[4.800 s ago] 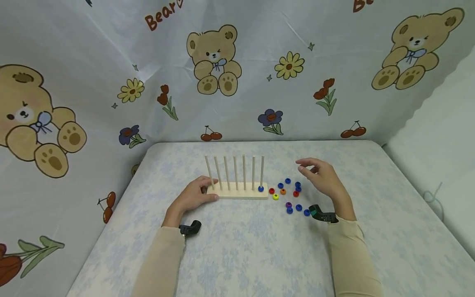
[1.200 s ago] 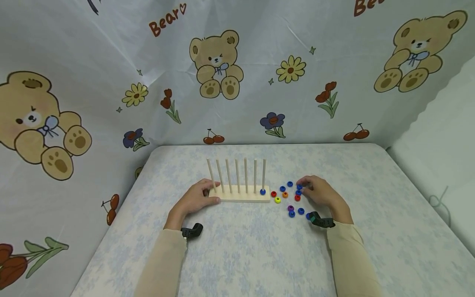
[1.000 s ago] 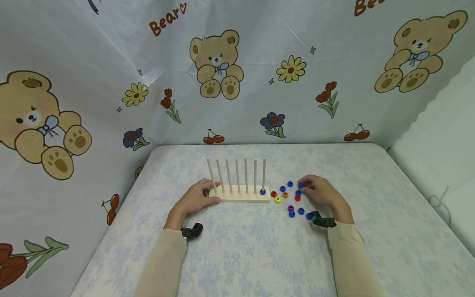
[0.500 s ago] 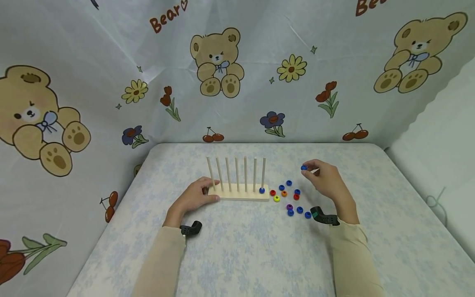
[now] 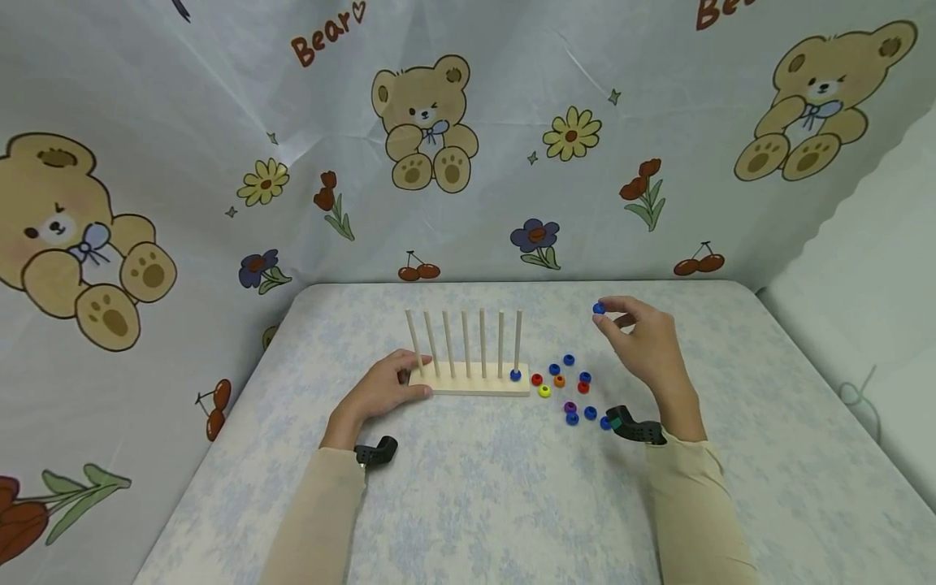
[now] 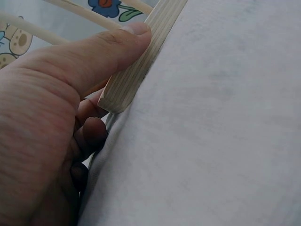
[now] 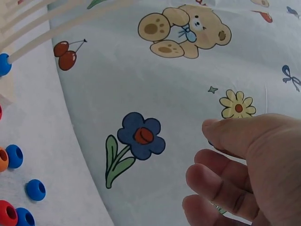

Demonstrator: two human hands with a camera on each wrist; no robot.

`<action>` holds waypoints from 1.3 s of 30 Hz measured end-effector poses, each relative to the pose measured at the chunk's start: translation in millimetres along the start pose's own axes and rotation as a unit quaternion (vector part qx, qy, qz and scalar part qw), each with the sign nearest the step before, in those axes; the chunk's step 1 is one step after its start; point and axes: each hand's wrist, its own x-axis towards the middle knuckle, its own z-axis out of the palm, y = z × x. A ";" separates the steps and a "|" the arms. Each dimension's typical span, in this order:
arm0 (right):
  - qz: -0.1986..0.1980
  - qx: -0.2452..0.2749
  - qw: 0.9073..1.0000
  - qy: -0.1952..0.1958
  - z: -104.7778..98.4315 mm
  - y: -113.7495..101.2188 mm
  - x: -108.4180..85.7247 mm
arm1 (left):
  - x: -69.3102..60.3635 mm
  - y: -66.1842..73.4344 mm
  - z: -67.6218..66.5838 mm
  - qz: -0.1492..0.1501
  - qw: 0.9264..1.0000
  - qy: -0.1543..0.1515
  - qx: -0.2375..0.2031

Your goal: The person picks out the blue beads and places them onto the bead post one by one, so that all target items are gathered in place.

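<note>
A wooden base (image 5: 475, 382) with several upright pegs stands on the table, a blue bead (image 5: 515, 375) at the foot of its rightmost peg. My left hand (image 5: 383, 386) grips the left end of the base; in the left wrist view the thumb of that hand (image 6: 42, 108) lies along the edge of the wood (image 6: 136, 66). Raised above the table, right of the pegs, my right hand (image 5: 647, 337) pinches a blue bead (image 5: 599, 309) between thumb and fingertips. In the right wrist view the hand (image 7: 263, 165) hides nearly all of that bead.
Between the base and my right wrist lie loose beads: several blue (image 5: 569, 360), two red (image 5: 537, 379), one orange (image 5: 559, 381), one yellow (image 5: 544, 392) and one purple (image 5: 570, 407). Behind the table (image 5: 475, 487) hangs a cloth with printed bears (image 5: 431, 122).
My right hand has picked up a blue bead from among the loose ones and lifted it up and away from the table. The left hand keeps its hold on the base.
</note>
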 end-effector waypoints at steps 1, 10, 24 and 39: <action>-0.005 0.003 1.000 0.013 -0.8 -1.9 0.3 | 0.1 0.0 0.0 0.000 1.000 0.000 0.000; -0.078 0.045 0.989 0.115 -4.3 -19.6 0.5 | 0.3 0.9 -0.3 -0.001 1.000 0.001 -0.001; -0.098 0.165 0.972 0.133 12.1 -52.9 -0.5 | 0.5 2.4 -2.1 -0.003 1.000 0.000 0.001; -0.105 0.220 0.966 0.083 42.9 -86.3 -7.1 | 0.1 2.3 -0.5 -0.004 1.000 -0.004 -0.007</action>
